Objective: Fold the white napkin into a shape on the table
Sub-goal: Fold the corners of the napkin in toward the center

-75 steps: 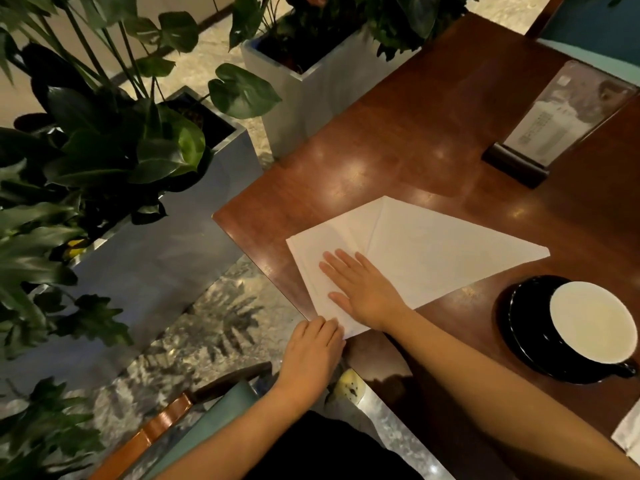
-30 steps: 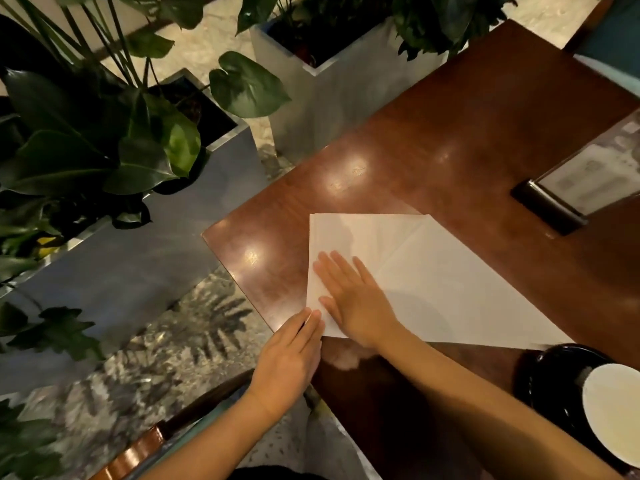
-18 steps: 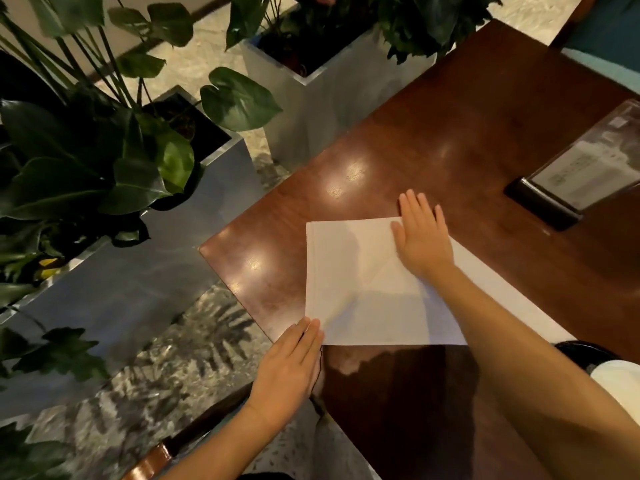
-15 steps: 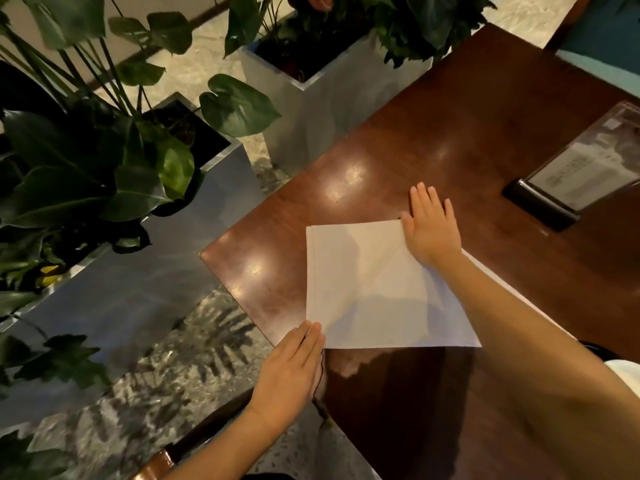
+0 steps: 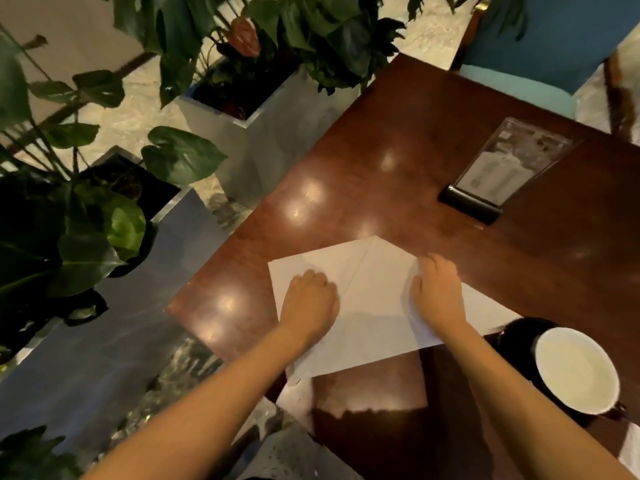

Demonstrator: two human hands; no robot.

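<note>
The white napkin (image 5: 374, 306) lies on the dark wooden table (image 5: 398, 140) near its left corner, with a diagonal crease running up to a point at its far edge. My left hand (image 5: 308, 296) rests on the napkin's left part with its fingers curled down onto the paper. My right hand (image 5: 438, 292) is on the right part, fingers bent over a raised flap of the napkin. The napkin's right tip runs out from under my right wrist toward the saucer.
A white cup (image 5: 576, 368) on a black saucer (image 5: 512, 336) stands right of the napkin. A menu stand (image 5: 498, 171) is at the far right, a blue chair (image 5: 540, 46) beyond it. Grey planters (image 5: 273, 133) with leafy plants line the table's left edge.
My left hand has come up from the table's near edge onto the napkin's left part. My right hand has shifted right and taken up a flap. The napkin has turned a little.
</note>
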